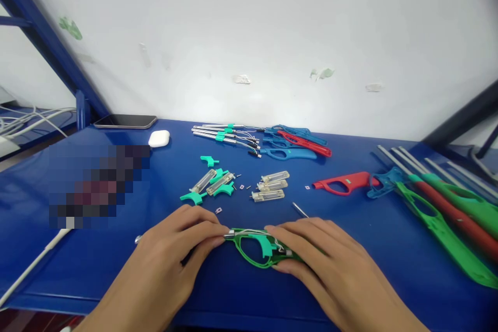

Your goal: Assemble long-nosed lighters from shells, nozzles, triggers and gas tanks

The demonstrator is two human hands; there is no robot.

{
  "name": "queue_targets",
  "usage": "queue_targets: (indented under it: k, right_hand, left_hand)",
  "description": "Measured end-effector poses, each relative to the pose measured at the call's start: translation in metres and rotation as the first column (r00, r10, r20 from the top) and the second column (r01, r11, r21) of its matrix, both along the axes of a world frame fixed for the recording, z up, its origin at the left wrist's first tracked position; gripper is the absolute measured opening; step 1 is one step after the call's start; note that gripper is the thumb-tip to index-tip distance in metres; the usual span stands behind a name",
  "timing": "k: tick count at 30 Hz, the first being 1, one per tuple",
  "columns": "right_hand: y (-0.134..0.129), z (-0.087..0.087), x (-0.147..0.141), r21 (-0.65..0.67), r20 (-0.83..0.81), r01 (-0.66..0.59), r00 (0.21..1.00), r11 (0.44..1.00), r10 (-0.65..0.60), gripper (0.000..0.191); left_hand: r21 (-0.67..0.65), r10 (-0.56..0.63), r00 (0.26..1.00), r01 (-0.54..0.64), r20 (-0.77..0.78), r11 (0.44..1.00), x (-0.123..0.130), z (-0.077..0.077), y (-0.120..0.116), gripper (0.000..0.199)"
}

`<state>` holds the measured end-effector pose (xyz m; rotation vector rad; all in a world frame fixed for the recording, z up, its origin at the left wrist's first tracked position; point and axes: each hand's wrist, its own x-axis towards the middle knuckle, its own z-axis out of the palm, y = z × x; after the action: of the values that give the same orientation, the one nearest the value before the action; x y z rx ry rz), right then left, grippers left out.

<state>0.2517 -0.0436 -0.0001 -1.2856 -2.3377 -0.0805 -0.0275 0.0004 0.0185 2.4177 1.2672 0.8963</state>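
Near the front of the blue table, a green lighter handle shell (249, 261) lies open side up between my hands. A teal trigger (266, 245), thin pale wires and a small black part sit inside it. My left hand (182, 249) pinches the metal tube (229, 234) where it meets the shell. Most of that tube is under the hand, and a silver tip (138, 239) shows on its far side. My right hand (322, 249) is closed on the handle's other end, thumb below and fingers on top, hiding that end.
Beyond my hands lie teal triggers (193, 197), clear fuel tanks (268, 195) and a thin metal rod (300, 210). Wired metal tubes (213, 136) and blue shells (291, 154) are at the back. A red handle (346, 182) and long green lighters (447, 233) lie right; a phone (126, 121) back left.
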Motion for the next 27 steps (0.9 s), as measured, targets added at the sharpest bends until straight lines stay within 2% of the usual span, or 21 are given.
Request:
queue_targets:
  k: [3,9,21,27]
  right_hand:
    - [0.000,0.000,0.001,-0.020,-0.024,-0.011,1.000,1.000,0.010,0.035]
    - [-0.001,0.001,0.000,-0.054,-0.067,-0.021,0.998,0.998,0.017,0.033]
    - [0.001,0.003,0.002,-0.110,-0.062,-0.052,0.997,0.993,0.045,0.033]
    - [0.002,0.003,0.000,-0.120,-0.062,-0.049,0.997,0.992,0.041,0.034]
  left_hand:
    - [-0.012,-0.016,0.999,0.017,0.037,1.000,0.001,0.001,0.002,0.020]
    - [0.050,-0.076,0.992,0.072,0.099,0.996,0.005,0.004,0.007,0.022]
    - [0.022,-0.132,0.991,0.132,0.023,0.991,-0.001,-0.001,0.009,0.029]
    - [0.140,-0.155,0.988,0.154,-0.002,0.978,-0.005,-0.006,0.007,0.034]
